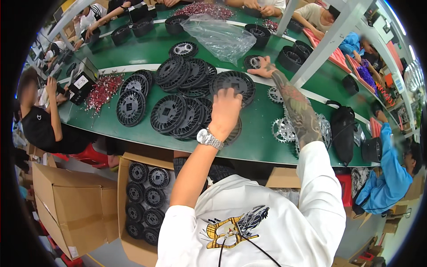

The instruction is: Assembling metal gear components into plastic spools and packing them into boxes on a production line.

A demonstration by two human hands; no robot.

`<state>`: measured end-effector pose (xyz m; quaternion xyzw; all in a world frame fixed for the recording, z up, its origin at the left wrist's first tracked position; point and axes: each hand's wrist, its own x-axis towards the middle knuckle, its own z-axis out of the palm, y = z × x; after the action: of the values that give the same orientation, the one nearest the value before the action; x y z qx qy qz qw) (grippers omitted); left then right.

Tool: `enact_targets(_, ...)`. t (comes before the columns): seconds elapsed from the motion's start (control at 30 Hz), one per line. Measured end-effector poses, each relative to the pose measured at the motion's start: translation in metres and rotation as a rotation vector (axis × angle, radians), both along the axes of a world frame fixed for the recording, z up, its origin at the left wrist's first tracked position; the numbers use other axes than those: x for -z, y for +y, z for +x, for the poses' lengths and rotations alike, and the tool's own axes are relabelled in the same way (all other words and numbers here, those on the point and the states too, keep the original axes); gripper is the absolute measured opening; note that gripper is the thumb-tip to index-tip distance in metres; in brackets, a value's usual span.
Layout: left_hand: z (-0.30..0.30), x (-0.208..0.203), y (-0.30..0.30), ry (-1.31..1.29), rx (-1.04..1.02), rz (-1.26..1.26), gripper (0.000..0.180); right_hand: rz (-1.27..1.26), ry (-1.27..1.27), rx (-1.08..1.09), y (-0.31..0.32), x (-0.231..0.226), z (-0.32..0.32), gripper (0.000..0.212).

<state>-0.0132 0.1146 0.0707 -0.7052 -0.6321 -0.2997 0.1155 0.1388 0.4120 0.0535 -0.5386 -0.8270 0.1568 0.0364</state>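
Note:
My left hand (pixel 227 111) has its fingers curled over a black finned wheel disc (pixel 241 82) that lies at the right side of a pile of similar discs (pixel 168 113). My right hand (pixel 265 67) reaches forward on the table, thumb and fingers apart, beside a small black wheel with a silver gear centre (pixel 252 62). The thumb is at that wheel's near edge; whether it touches cannot be made out. Under my right forearm lie several silver toothed rings (pixel 283 130). Another disc with a silver gear (pixel 183 49) rests behind the pile.
The green table (pixel 258 144) curves across. A clear plastic bag (pixel 218 38), red small parts (pixel 103 93), a black bag (pixel 343 133) and a metal post (pixel 327 42) stand around. Below is an open carton of black wheels (pixel 155 198). Co-workers sit left, right and opposite.

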Motion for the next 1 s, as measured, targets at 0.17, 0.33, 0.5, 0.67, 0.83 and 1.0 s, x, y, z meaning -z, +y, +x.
enact_targets(0.17,0.002,-0.032,-0.035,-0.129,0.223,-0.114,0.028,0.522,0.065,-0.239,0.002,-0.001,0.032,0.079)
enact_targets(0.33,0.034,-0.035,-0.105,-0.051,0.552,-0.137,0.019,-0.068,-0.096,-0.201,-0.026,-0.052,0.102,0.032)
enact_targets(0.5,0.052,0.006,-0.131,-0.008,0.629,-0.216,0.021,0.226,-0.100,-0.488,-0.091,-0.054,0.126,0.015)
enact_targets(0.67,0.047,0.027,-0.136,-0.018,0.492,-0.134,0.017,0.381,0.004,-0.523,-0.104,-0.044,0.130,0.012)
enact_targets(0.83,0.048,0.045,-0.144,-0.128,0.384,-0.127,0.026,0.508,0.062,-0.500,-0.156,-0.073,0.118,0.018)
enact_targets(1.0,0.049,0.050,-0.143,-0.194,0.384,-0.086,0.028,-0.949,0.647,0.060,-0.164,-0.052,0.120,0.022)
